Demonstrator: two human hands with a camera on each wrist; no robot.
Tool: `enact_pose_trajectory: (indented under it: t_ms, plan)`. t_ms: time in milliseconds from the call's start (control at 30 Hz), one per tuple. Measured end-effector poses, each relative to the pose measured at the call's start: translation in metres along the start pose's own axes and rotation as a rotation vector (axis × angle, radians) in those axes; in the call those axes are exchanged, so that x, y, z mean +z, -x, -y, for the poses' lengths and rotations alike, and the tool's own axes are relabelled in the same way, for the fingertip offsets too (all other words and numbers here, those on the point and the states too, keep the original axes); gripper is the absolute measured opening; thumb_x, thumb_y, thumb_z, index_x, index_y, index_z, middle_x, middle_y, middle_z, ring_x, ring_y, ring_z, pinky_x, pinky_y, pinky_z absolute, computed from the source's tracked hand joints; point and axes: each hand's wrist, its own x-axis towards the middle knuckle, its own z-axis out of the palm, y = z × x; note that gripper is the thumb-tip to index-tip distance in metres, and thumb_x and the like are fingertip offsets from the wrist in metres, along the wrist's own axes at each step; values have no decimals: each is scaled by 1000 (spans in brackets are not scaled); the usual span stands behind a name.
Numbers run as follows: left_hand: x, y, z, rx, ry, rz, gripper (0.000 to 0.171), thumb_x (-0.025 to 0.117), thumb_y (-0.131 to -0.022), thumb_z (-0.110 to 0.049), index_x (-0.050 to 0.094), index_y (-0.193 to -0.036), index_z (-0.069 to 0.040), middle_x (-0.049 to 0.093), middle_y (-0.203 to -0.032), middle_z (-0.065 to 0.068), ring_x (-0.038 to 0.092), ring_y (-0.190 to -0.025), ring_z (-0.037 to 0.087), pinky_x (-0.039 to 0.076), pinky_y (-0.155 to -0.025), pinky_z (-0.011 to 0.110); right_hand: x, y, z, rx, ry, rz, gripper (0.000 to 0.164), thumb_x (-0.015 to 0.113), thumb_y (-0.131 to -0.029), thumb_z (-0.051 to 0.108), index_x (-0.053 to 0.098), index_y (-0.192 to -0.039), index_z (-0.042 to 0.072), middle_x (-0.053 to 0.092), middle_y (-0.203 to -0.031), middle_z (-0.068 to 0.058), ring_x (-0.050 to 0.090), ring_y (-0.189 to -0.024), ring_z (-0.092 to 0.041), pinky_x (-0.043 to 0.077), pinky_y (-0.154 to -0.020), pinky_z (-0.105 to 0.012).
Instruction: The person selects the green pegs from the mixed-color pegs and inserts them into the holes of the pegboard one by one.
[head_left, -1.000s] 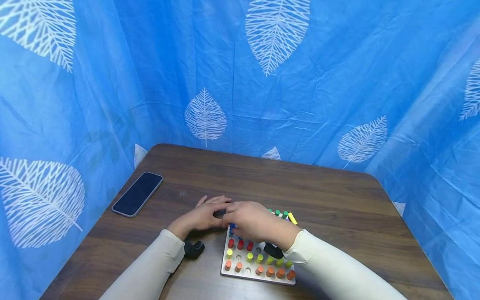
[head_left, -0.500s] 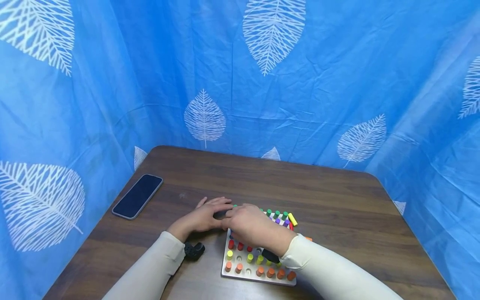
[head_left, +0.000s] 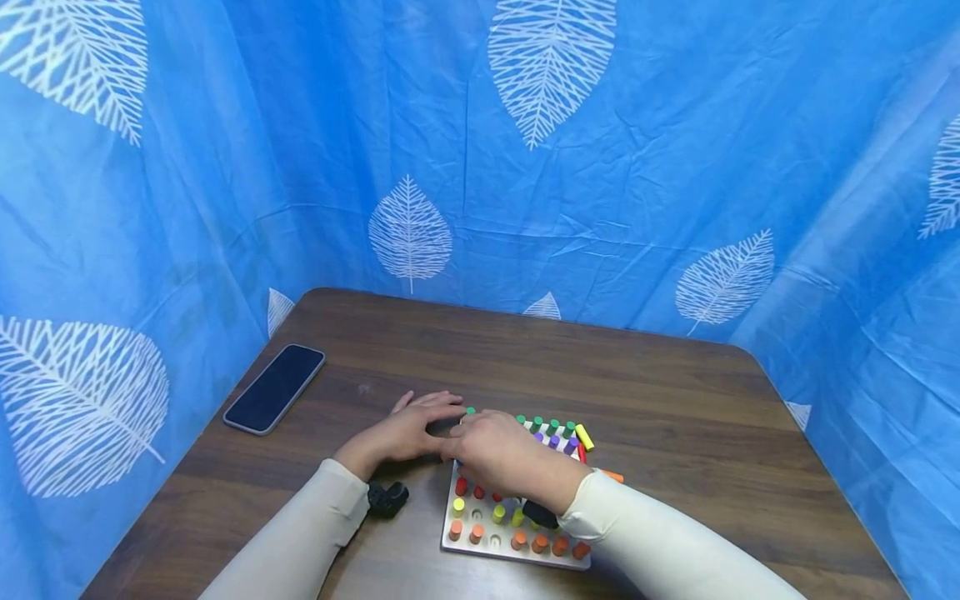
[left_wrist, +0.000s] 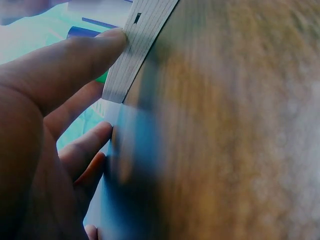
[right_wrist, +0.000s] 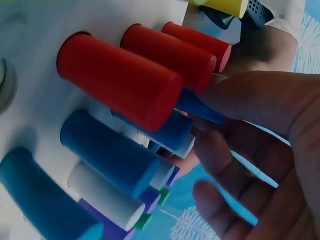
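My right hand (head_left: 510, 458) reaches over a pale pegboard (head_left: 513, 557) set with rows of coloured pegs. In the right wrist view its thumb and index finger pinch a blue peg (right_wrist: 200, 106), which stands behind the red pegs (right_wrist: 120, 80); the peg's base is hidden. Beside them rise more blue pegs (right_wrist: 107, 152) and a white peg (right_wrist: 105, 195). At the board's far left corner, my left hand (head_left: 401, 429) touches the edge with its thumb and index finger, fingers fairly straight. The left wrist view shows its thumb (left_wrist: 112, 40) against the board's edge (left_wrist: 137, 55).
Off the board's right side lie a loose yellow peg (head_left: 584, 437), a red peg (head_left: 582, 452) and an orange peg (head_left: 612, 477). A phone (head_left: 275, 389) rests at the table's left. Holes show in the yellow and orange rows. Blue cloth (head_left: 600, 208) hangs around the table.
The right hand has shifted slightly toward the board's near side, covering the blue pegs and uncovering green and purple ones. The left hand keeps its place.
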Motion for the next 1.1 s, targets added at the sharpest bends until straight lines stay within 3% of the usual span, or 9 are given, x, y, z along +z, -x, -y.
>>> enact_pose_trajectory:
  t_ms: [167,367,467,600,667,800,933,1100]
  plan:
    - [0,-3,-2,-9,-3,-4,64,77,-96,-40,56,-154,-25,44,-168,2,27,-163,31,1,-129,72,0,-1,-4,-15,-99,49,23,80,-95,15,77,-117,21,76,-106,9,72,-100,-4,60,-90,-24]
    - [-1,-6,-6,-11,0,0,63,77,-96,-41,57,-154,-23,45,-168,4,28,-162,32,2,-129,73,-4,2,-9,14,-126,96,26,79,-95,14,76,-120,21,76,-109,8,73,-103,-6,60,-94,-26]
    - [-1,-8,-7,-12,3,0,63,76,-97,-43,56,-154,-24,45,-168,3,28,-162,32,2,-129,73,-10,9,-13,20,-149,75,26,78,-96,15,76,-121,20,75,-111,7,72,-104,-7,61,-94,-29]
    - [0,-11,-8,-30,14,9,64,74,-97,-48,55,-155,-27,43,-169,1,25,-164,30,-1,-130,71,-23,33,-29,64,-216,-34,22,79,-95,18,77,-117,19,75,-111,6,73,-100,-9,62,-89,-31]
    - [0,-12,-9,-43,15,6,63,73,-97,-49,55,-155,-28,43,-169,0,25,-164,30,-1,-130,70,-29,52,-40,144,-249,-97,21,80,-94,19,77,-115,19,76,-109,7,73,-94,-9,62,-84,-29]
    - [0,-12,-10,-61,10,-9,63,75,-97,-46,56,-154,-27,43,-169,0,26,-164,29,-1,-131,68,-32,93,-67,382,-304,-161,19,81,-94,19,78,-113,19,76,-106,5,69,-87,-9,59,-75,-27]
    - [-1,-11,-10,-59,13,-15,64,75,-97,-46,55,-155,-26,42,-169,0,26,-164,29,-1,-131,68,-26,131,-88,568,-315,-141,18,80,-93,16,78,-111,18,75,-103,3,66,-85,-7,57,-71,-29]
    - [-1,-10,-11,-65,9,-6,65,74,-97,-47,55,-155,-26,41,-170,0,25,-164,29,-1,-131,68,-8,163,-97,656,-298,-47,19,85,-88,15,77,-105,18,71,-93,8,63,-80,-4,56,-67,-28]
